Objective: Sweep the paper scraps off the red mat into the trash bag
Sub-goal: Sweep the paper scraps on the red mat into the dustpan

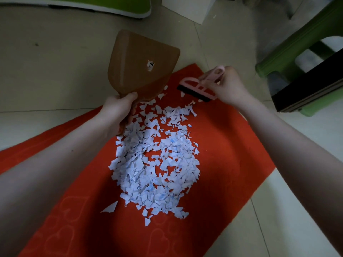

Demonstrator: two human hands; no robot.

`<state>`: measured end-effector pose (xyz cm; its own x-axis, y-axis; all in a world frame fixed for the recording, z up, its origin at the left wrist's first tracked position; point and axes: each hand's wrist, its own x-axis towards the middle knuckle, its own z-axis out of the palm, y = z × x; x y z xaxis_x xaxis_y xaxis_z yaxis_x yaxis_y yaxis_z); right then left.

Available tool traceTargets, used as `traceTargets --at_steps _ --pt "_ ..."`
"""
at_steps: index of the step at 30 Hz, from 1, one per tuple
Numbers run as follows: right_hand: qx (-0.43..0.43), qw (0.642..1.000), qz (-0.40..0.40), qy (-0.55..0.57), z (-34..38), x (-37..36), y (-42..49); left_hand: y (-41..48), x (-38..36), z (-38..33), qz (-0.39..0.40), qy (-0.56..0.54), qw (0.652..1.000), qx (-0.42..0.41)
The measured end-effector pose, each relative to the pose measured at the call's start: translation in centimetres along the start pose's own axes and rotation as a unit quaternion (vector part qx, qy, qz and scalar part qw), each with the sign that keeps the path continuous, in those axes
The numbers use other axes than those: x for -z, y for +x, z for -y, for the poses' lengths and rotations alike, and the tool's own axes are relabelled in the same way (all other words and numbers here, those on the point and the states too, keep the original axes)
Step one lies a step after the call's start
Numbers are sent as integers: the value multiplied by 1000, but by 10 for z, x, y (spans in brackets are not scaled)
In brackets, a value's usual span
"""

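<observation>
A pale tiled floor (46, 75) fills the view, and on it lies the red mat (232, 154), set at a slant, with heart shapes (65, 236) pressed into its near end. The paper scraps (156, 164), white with blue marks, lie in one dense heap on the middle of the mat, thinning toward its far corner. One larger scrap (110, 207) lies a little apart on the near left side. A green stool (289, 51) stands on the floor to the far right, with a dark slab (306, 89) in front of it. A green, white-edged object (92, 4) runs along the top edge.

The brown dustpan (143, 58) is over the far left corner of the mat, its wide end pointing away from the person, and a small white sticker (150, 65) shows on its surface. Whether it touches the mat cannot be told. The left hand (118, 110) has its fingers clenched round the dustpan's narrow end, beside the far left edge of the heap. The right hand (228, 86) is at the mat's far corner, its fingers pinching the handle of a small pink brush (196, 88). The brush's dark bristle strip faces down at the mat, just beside the farthest scraps
</observation>
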<state>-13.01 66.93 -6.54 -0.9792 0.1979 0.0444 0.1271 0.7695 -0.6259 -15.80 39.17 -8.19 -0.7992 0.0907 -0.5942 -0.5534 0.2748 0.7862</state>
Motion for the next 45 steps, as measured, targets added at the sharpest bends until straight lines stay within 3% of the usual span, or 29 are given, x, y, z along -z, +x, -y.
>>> traceTargets --at_steps 5,8,12,14,17,19,23,26,29,34,40,42,45 --pt "-114 983 -114 -85 -14 -23 27 -4 -4 0 5 3 1000 8" --pt "-144 978 -76 -132 -15 -33 32 -6 -4 2 6 2 1000 10" --pt "-97 986 12 -132 -2 -30 13 -8 0 3 2 2 1000 7" --pt "-54 993 54 -87 7 -20 -4 -7 2 4 -1 10 1000 5" --pt "-17 998 56 5 20 -3 -28 -7 5 3 0 14 1000 3" --pt "-20 999 16 34 21 0 -30 -7 5 2 6 15 1000 3" --pt "-57 991 -123 -23 16 -15 -11 -9 2 1 11 19 1000 5" --pt "-114 978 -164 -62 9 -28 10 -10 2 0 10 14 1000 0" --pt "-159 972 -114 -126 9 -37 22 -10 4 2 6 12 1000 -6" --pt "-122 980 25 -152 26 -37 7 -9 8 7 -3 1 1000 -10" --pt "-18 988 144 -43 27 -5 -32 -9 9 7 -1 6 1000 -13" --pt "-11 991 133 -20 26 4 -40 -9 8 5 1 14 1000 -13" --pt "-34 999 30 -20 20 5 -35 -10 6 4 3 24 1000 -17"
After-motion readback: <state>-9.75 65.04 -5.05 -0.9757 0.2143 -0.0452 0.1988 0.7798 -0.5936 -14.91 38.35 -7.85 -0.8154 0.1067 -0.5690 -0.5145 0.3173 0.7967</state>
